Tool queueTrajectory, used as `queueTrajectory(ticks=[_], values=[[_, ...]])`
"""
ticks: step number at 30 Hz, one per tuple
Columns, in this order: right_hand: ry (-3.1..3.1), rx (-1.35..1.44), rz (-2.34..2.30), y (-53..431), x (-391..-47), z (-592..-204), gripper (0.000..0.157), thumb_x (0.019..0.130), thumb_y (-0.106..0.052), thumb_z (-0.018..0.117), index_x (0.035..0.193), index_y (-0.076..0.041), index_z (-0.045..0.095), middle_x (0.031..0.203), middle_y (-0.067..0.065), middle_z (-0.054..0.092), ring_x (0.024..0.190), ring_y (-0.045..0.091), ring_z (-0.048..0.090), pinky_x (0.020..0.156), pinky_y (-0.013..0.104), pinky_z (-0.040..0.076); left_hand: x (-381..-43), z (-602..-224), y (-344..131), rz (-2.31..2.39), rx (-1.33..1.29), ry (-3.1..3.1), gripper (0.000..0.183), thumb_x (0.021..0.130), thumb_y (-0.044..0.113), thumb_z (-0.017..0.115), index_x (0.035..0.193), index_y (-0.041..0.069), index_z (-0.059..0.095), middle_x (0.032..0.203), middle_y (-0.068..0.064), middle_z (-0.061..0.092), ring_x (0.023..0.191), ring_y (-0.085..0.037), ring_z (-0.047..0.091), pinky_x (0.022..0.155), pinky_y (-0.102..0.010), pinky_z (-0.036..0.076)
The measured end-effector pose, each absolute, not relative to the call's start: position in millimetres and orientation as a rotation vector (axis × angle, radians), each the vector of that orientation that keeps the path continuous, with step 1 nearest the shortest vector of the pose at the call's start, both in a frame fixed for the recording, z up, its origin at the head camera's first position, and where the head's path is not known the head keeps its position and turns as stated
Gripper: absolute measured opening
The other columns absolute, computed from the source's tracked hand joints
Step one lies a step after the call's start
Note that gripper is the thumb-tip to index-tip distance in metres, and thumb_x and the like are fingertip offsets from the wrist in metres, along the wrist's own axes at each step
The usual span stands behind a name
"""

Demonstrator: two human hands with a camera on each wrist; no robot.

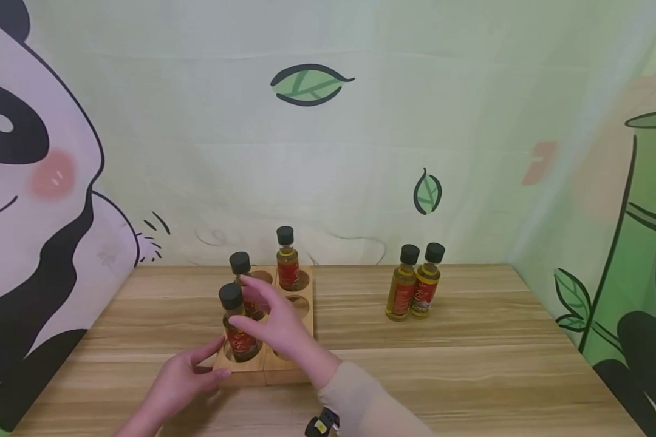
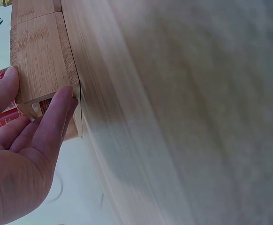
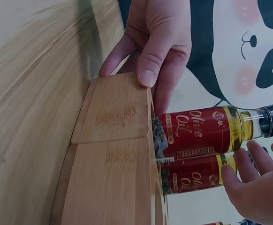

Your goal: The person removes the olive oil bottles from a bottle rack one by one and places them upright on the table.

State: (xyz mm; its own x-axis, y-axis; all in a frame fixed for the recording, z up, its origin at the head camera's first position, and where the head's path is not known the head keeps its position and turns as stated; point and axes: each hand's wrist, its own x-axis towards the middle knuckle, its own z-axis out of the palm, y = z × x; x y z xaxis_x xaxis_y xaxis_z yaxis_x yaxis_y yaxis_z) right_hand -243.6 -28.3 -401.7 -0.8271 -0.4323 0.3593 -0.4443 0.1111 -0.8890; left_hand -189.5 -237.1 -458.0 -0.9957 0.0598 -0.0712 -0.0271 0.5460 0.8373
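A two-block wooden bottle holder [image 1: 247, 379] with round holes stands on the table. At its front left corner my left hand [image 1: 181, 377] grips the wood, thumb on the front face and fingers along the side. A small olive oil bottle [image 1: 242, 341] with a black cap and red label stands in the front left hole. My right hand [image 1: 284, 320] is beside this bottle, its fingers spread loosely around the upper part; whether they touch it is unclear. Just behind is a second olive oil bottle [image 1: 240, 263], partly hidden. Another bottle [image 1: 288, 267] stands in the back right hole.
Two more oil bottles [image 1: 400, 291] stand close together on the table [image 1: 459, 358], right of the holder. A printed cloth backdrop [image 1: 361, 200] with a panda and leaves rises behind the table. A black strap-like object [image 1: 321, 423] shows near the right sleeve.
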Motion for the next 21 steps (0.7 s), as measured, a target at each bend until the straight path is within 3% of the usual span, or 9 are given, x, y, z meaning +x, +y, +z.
queueTrajectory(ticks=[6,21], values=[[-2.328,0.874,1.993,-34,-244,-399,0.062,0.091,-0.019,0.075,0.147,-0.021,0.048,0.129,0.002,0.064,0.116,0.011,0.058,0.099,0.029,0.047,-189,-458,-237,1.461,0.039,2.675,0.071,0.082,0.028,0.083,0.142,0.003,0.053,0.143,-0.025,0.049,0.096,-0.028,0.07,0.074,-0.038,0.06],[-2.304,0.863,2.058,-40,-247,-400,0.055,0.093,-0.016,0.072,0.144,-0.02,0.052,0.125,0.003,0.066,0.114,0.011,0.06,0.101,0.033,0.047,-189,-460,-238,1.461,0.053,2.692,0.07,0.082,0.027,0.083,0.142,0.004,0.054,0.143,-0.024,0.049,0.096,-0.028,0.07,0.074,-0.037,0.06]])
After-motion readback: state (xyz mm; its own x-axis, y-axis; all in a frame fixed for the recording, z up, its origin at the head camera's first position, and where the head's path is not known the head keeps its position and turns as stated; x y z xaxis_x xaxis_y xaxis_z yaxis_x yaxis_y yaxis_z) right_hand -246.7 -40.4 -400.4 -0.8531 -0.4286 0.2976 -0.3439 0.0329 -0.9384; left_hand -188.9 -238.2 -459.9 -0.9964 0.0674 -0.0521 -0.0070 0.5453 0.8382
